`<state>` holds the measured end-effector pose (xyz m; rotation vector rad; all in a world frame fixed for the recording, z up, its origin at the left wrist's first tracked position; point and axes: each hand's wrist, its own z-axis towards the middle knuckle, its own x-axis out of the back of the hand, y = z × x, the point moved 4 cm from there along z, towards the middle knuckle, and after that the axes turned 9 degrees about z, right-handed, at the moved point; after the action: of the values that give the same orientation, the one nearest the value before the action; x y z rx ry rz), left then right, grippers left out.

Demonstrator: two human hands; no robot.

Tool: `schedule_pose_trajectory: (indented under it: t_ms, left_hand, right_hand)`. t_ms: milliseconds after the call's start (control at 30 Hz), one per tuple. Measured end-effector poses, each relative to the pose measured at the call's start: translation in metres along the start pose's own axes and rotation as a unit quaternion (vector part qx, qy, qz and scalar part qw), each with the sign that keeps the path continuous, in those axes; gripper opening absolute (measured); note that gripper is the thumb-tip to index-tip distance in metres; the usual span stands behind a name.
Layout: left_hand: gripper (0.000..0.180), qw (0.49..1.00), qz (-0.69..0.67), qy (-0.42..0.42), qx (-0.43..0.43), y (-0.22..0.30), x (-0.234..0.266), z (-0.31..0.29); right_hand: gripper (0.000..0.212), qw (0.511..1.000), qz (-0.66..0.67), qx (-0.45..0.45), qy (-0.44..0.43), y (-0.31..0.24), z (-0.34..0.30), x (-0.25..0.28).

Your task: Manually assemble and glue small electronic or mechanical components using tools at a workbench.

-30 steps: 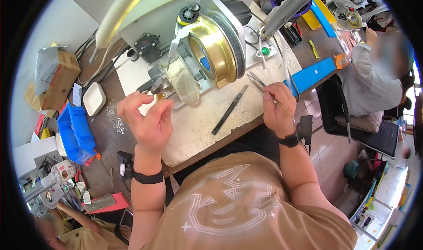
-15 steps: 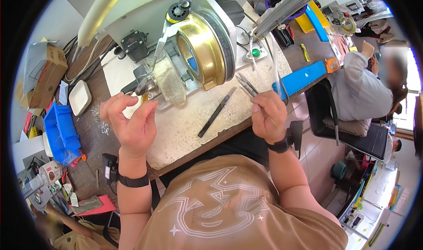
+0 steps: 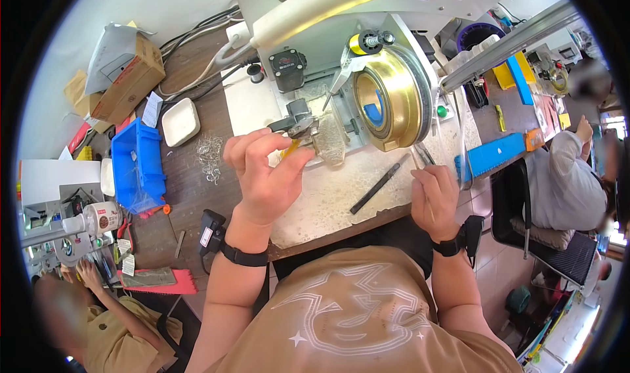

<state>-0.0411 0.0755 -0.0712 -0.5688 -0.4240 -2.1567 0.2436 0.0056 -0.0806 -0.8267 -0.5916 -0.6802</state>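
Observation:
My left hand is raised at the front of a small machine, thumb and forefinger closed in a pinch beside its dark clamp. Whatever lies between those fingertips is too small to make out. A yellow piece shows just behind the thumb and forefinger. In my right hand is a pair of metal tweezers, tips pointing away from me. Between the hands a black craft knife lies on the pale, worn board. A large gold ring-shaped wheel stands on the machine, right of a cloudy clear cover.
At left are a blue bin, a white dish, a heap of thin wire bits and a cardboard box. A lamp arm crosses overhead. Other people sit at left and right. A blue strip lies at right.
The view has swung to the left, so the bench and machine appear further right. My left hand stays by the clamp, its pinch tighter. My right hand, still holding the tweezers, is nearer the knife.

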Motion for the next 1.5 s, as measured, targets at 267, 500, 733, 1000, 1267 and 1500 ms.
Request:
schedule_pose_trajectory:
  t_ms: [267,500,733,1000,1267,1500]
  left_hand:
    - [0.024,1.0,-0.005,0.0,0.006,-0.002,0.0,0.003]
    - [0.023,1.0,-0.01,0.005,0.005,-0.001,-0.003,0.002]
    - [0.026,1.0,0.006,-0.005,0.008,0.002,-0.004,0.002]
    - [0.021,0.998,0.026,-0.056,-0.009,0.001,-0.001,0.0]
    - [0.018,0.998,0.021,-0.052,-0.01,0.002,-0.001,-0.001]
    - [0.018,0.999,0.012,-0.047,-0.009,-0.001,-0.002,0.001]
  right_hand:
    - [0.025,0.998,-0.058,-0.029,-0.01,0.001,0.0,-0.004]
    - [0.028,0.989,-0.133,-0.036,-0.056,0.002,-0.005,-0.016]
    - [0.031,0.993,-0.072,-0.074,-0.062,0.008,-0.008,-0.017]
    - [0.019,0.982,-0.002,-0.173,0.075,0.028,-0.021,0.023]
    - [0.033,0.997,0.032,-0.073,-0.021,0.014,0.013,0.008]
    - [0.036,0.986,-0.092,-0.138,-0.019,0.039,0.019,-0.001]
